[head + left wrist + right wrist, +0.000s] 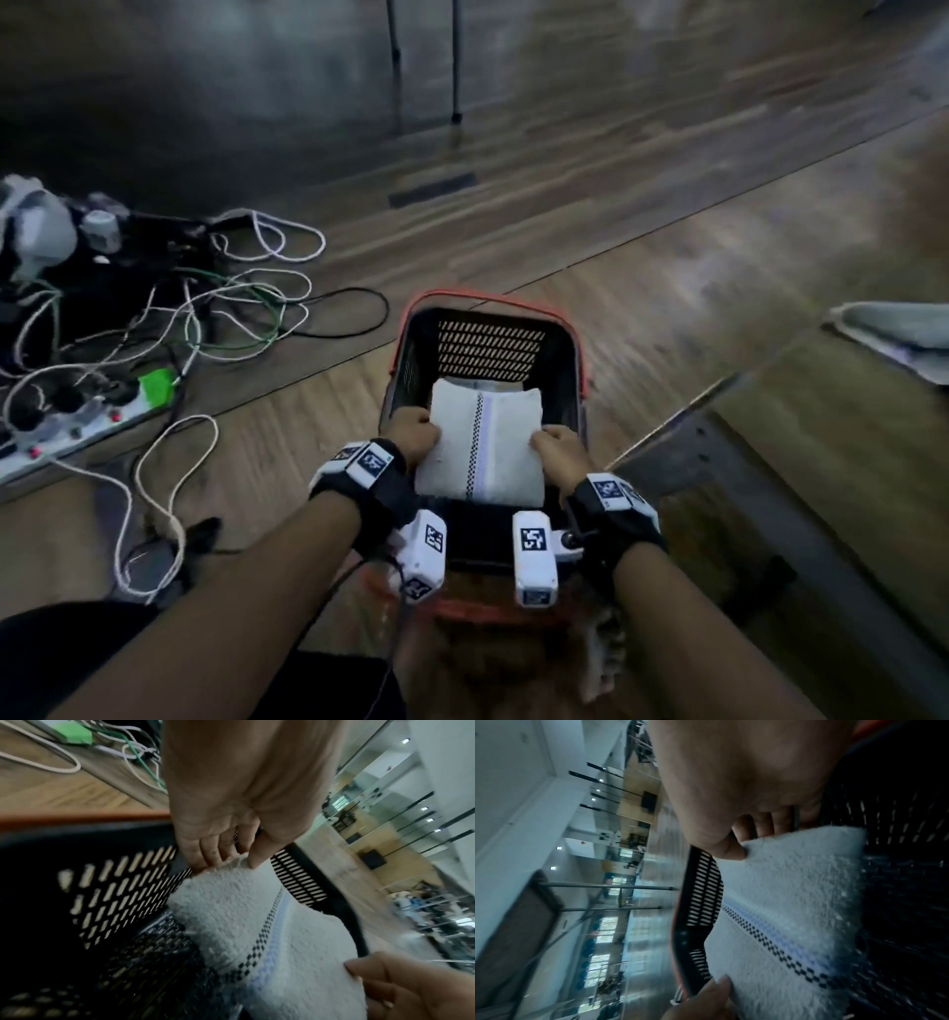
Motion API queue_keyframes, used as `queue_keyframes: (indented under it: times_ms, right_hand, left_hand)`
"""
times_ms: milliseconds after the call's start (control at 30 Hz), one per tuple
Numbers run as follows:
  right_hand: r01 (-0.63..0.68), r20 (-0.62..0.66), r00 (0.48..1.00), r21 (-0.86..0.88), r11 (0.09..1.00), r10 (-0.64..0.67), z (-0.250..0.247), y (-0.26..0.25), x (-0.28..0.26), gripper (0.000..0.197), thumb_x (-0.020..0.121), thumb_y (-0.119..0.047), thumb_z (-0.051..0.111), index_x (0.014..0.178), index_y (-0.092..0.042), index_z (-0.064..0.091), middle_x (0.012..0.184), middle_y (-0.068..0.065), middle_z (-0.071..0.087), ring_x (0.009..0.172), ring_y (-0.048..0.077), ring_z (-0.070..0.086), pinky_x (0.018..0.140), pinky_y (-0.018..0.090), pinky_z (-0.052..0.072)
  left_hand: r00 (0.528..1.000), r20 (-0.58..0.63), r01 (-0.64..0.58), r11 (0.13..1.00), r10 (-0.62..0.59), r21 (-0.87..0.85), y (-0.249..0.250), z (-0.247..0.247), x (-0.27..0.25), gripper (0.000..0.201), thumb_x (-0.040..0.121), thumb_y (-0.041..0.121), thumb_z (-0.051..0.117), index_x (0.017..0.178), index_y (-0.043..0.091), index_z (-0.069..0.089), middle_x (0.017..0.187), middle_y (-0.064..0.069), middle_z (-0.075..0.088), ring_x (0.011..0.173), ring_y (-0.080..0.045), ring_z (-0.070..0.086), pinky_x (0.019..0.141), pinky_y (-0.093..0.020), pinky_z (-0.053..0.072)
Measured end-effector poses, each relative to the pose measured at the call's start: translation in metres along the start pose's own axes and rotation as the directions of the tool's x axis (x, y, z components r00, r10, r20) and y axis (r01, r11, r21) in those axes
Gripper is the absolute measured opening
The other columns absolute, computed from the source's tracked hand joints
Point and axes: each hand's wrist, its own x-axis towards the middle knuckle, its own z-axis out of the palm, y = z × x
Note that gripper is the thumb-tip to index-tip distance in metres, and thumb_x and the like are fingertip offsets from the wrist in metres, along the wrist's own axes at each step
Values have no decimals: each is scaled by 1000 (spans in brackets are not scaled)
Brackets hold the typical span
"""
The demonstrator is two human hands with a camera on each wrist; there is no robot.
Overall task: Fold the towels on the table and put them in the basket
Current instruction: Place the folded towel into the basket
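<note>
A folded white towel point(482, 442) with a black checkered and pale blue stripe hangs inside the black basket point(411, 360), which has a red rim and stands on the wooden floor. My left hand point(413, 434) pinches the towel's left edge, thumb on top and fingers beneath, as the left wrist view shows at the towel point(231, 902) under that hand point(226, 860). My right hand point(557, 447) pinches the right edge; in the right wrist view its thumb point(731, 850) presses on the towel point(795, 902). Another towel point(904, 334) lies on the table point(821, 411) at the right.
A tangle of cables point(231, 308), a power strip point(82, 426) and dark equipment lie on the floor left of the basket. The table's edge and frame point(719, 462) stand close to the basket's right side. Thin stand legs point(454, 61) rise further back.
</note>
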Motion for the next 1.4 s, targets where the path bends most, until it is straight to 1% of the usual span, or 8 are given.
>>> queue_keyframes:
  times_ms: [267, 467, 633, 833, 1000, 1133, 1267, 1400]
  right_hand:
    - [-65, -148, 986, 62, 996, 73, 46, 25, 116, 32, 84, 4, 40, 106, 9, 62, 89, 16, 57, 81, 23, 50, 56, 25, 34]
    - [-25, -302, 950, 166, 986, 75, 61, 23, 139, 36, 83, 3, 39, 115, -3, 53, 116, 17, 59, 107, 32, 55, 84, 29, 42]
    - [123, -368, 929, 193, 973, -44, 65, 26, 137, 25, 82, 0, 42, 99, -17, 50, 108, 14, 59, 94, 26, 57, 76, 29, 43]
    - [44, -339, 941, 144, 989, 7, 63, 27, 149, 33, 85, -1, 41, 116, -5, 52, 121, 19, 56, 110, 32, 54, 96, 38, 44]
    - [115, -367, 919, -95, 989, -142, 66, 26, 142, 55, 83, -4, 46, 137, -6, 36, 140, 17, 36, 126, 34, 39, 106, 39, 34]
    - [332, -225, 766, -664, 670, -602, 77, 34, 142, 62, 82, -15, 50, 141, -11, 32, 151, 13, 27, 140, 28, 23, 111, 41, 22]
    - [247, -69, 852, -822, 513, -519, 85, 65, 165, 61, 94, -31, 33, 148, -10, 17, 159, 9, 5, 147, 21, 0, 117, 44, 15]
    - [267, -141, 786, -800, 537, -602, 102, 86, 176, 61, 92, -33, 28, 147, -8, 20, 158, 11, 11, 147, 24, 8, 111, 46, 30]
  left_hand:
    - [998, -11, 63, 997, -63, 48, -24, 44, 121, 29, 85, -1, 47, 108, -4, 64, 107, -20, 65, 103, -32, 60, 75, -26, 41]
    - [990, -119, 82, 997, -79, 14, -20, 55, 152, 36, 85, 1, 45, 119, 0, 57, 119, -20, 61, 109, -34, 56, 90, -32, 44]
    - [968, -249, -34, 992, 2, -124, -23, 63, 149, 34, 87, 2, 45, 120, 4, 54, 116, -15, 62, 104, -30, 58, 86, -29, 45]
    - [977, -208, 34, 997, -48, -73, -30, 63, 154, 38, 91, 5, 43, 129, 4, 48, 123, -18, 58, 110, -31, 55, 82, -25, 39]
    - [973, -229, -24, 999, 32, 36, -29, 66, 154, 52, 91, 6, 44, 142, 3, 30, 141, -19, 40, 128, -32, 42, 108, -34, 34]
    - [861, -296, -288, 875, 414, 389, -32, 73, 162, 54, 92, 14, 42, 144, 9, 28, 148, -14, 32, 134, -29, 33, 109, -41, 32]
    - [898, -145, -265, 772, 416, 577, -61, 92, 176, 54, 98, 29, 25, 150, 19, 11, 158, -8, 15, 142, -31, 20, 111, -48, 28]
    - [850, -201, -291, 752, 487, 592, -91, 112, 185, 54, 98, 33, 18, 150, 21, 7, 159, -8, 11, 142, -33, 20, 113, -46, 27]
